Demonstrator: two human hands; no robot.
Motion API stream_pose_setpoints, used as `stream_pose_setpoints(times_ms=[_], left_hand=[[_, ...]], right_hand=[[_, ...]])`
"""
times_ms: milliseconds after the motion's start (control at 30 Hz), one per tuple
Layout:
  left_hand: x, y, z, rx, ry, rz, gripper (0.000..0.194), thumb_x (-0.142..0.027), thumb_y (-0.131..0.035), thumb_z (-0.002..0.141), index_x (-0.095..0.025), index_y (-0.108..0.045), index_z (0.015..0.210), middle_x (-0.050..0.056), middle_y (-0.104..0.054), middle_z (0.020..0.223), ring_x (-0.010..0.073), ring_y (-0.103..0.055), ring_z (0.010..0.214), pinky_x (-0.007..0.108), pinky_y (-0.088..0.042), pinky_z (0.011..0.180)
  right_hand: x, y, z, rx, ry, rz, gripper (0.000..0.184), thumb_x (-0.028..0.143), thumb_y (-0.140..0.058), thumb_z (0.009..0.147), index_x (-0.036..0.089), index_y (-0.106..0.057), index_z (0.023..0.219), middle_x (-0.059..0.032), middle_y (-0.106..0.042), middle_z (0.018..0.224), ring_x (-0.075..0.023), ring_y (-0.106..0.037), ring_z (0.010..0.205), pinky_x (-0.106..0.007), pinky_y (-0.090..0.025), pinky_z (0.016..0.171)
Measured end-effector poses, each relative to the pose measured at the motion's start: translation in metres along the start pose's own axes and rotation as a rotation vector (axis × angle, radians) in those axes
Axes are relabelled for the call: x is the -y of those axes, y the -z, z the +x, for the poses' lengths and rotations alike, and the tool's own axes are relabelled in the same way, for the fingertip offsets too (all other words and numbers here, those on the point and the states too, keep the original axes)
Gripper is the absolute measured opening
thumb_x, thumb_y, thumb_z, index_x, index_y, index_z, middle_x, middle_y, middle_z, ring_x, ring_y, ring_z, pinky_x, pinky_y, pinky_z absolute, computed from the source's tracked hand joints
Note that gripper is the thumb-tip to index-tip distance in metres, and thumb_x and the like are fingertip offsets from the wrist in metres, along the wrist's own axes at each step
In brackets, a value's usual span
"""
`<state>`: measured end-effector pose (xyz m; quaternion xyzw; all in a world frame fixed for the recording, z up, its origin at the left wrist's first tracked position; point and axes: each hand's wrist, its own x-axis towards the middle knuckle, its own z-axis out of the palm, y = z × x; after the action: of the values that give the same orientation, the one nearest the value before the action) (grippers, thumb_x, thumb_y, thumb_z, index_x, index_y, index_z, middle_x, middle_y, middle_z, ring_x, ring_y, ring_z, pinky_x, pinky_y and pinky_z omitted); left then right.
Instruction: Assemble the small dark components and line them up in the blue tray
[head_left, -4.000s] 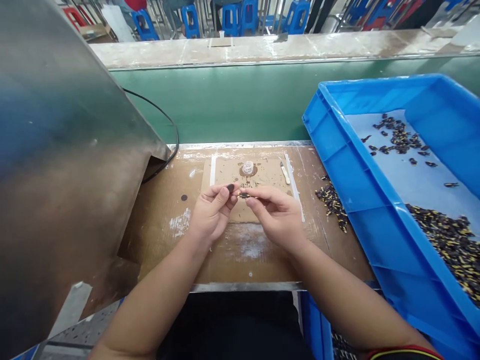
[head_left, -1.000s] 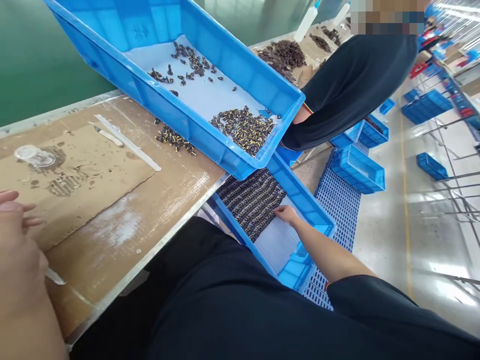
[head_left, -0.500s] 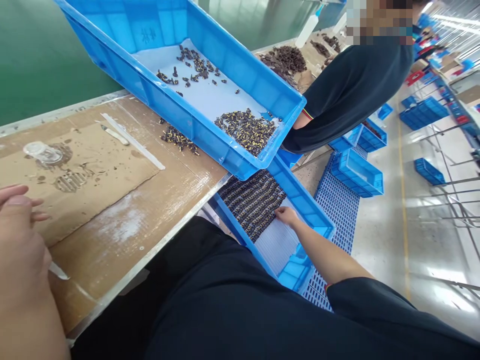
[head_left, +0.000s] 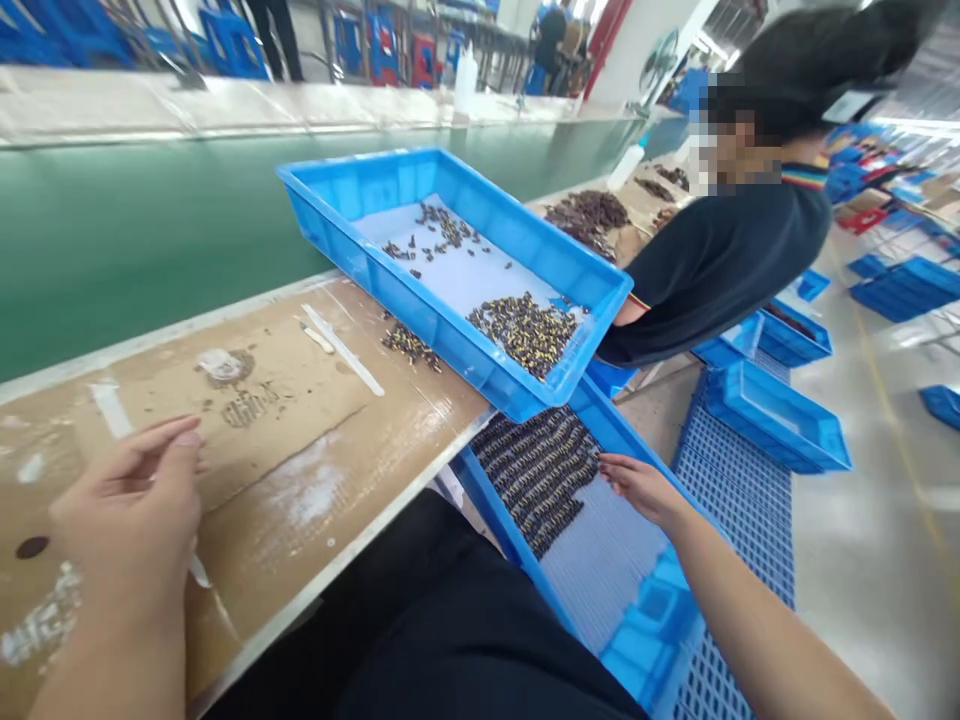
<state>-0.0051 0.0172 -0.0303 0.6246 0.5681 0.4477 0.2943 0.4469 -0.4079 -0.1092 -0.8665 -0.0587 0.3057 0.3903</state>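
Observation:
My left hand [head_left: 142, 480] hovers above the cardboard-covered bench at the left, its fingers curled and thumb against the forefinger; whatever they hold, if anything, is hidden. Low on the right, my right hand [head_left: 634, 485] is pinched at the edge of several rows of small black-and-yellow parts [head_left: 536, 470]. Those rows lie in the lower blue tray [head_left: 637, 650], on its pale ridged lining. What sits between the right fingertips is too small to name. Above it, an upper blue tray [head_left: 397, 295] rests over the bench corner, with loose black-and-yellow parts [head_left: 525, 330] heaped at its near end.
A cardboard sheet [head_left: 315, 440] on the bench bears a clear cup [head_left: 221, 366] and a knife-like tool [head_left: 316, 337]. More parts [head_left: 411, 343] lie beside the upper tray. A co-worker [head_left: 720, 240] sits close on the right, near blue crates [head_left: 780, 415] on a slatted platform.
The view has tilted up and swung left, so more bench and background show. My left hand has come further into view, its fingers more curled. My right hand remains at the rows' edge.

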Motion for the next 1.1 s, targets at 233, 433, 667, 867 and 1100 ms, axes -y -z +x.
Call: stream_pose_setpoints(times_ms=[233, 433, 667, 867, 1100], left_hand=[[0.003, -0.002, 0.008, -0.049, -0.006, -0.073, 0.027, -0.042, -0.078, 0.079, -0.028, -0.084, 0.102, 0.0, -0.081, 0.109, 0.0243, -0.076, 0.085, 0.048, -0.067, 0.091], [0.019, 0.0, 0.014, -0.027, 0.017, -0.102, 0.026, -0.041, -0.08, 0.079, -0.029, -0.084, 0.102, 0.003, -0.081, 0.114, 0.0304, -0.076, 0.103, 0.055, -0.059, 0.107], [0.028, 0.006, 0.019, 0.006, 0.042, -0.064, 0.032, -0.044, -0.074, 0.084, -0.022, -0.081, 0.106, 0.008, -0.078, 0.121, 0.0303, -0.075, 0.107, 0.045, -0.062, 0.097], [0.022, 0.007, 0.018, 0.001, 0.003, -0.038, 0.036, -0.048, -0.069, 0.083, -0.02, -0.081, 0.101, 0.011, -0.078, 0.118, 0.0294, -0.074, 0.109, 0.04, -0.063, 0.092], [0.017, 0.005, 0.017, 0.041, -0.056, -0.02, 0.039, -0.054, -0.068, 0.082, -0.021, -0.081, 0.099, 0.01, -0.078, 0.118, 0.0285, -0.074, 0.107, 0.038, -0.064, 0.087]], right_hand=[[0.195, 0.033, 0.0, 0.117, 0.433, 0.666, 0.044, 0.018, -0.081, 0.064, 0.034, -0.076, 0.105, -0.0015, -0.074, 0.103, -0.0126, -0.066, 0.076, -0.018, -0.045, 0.047], [0.369, -0.077, 0.04, 0.257, 0.636, 0.427, 0.031, 0.016, -0.071, 0.076, 0.022, -0.072, 0.106, -0.004, -0.075, 0.099, -0.0116, -0.068, 0.082, -0.017, -0.047, 0.054], [0.43, -0.195, 0.087, 0.212, 0.518, -0.054, 0.022, 0.014, -0.081, 0.082, 0.012, -0.068, 0.1, -0.0042, -0.071, 0.074, -0.0126, -0.069, 0.066, -0.02, -0.053, 0.058], [0.431, -0.171, 0.108, 0.153, 0.532, -0.475, 0.04, 0.031, -0.081, 0.089, 0.013, -0.067, 0.121, -0.01, -0.077, 0.089, -0.0178, -0.075, 0.069, -0.025, -0.06, 0.061], [0.4, -0.163, 0.096, 0.34, 0.595, -1.069, 0.031, 0.036, -0.091, 0.074, 0.023, -0.08, 0.1, -0.0045, -0.081, 0.09, -0.0212, -0.077, 0.084, -0.028, -0.061, 0.08]])
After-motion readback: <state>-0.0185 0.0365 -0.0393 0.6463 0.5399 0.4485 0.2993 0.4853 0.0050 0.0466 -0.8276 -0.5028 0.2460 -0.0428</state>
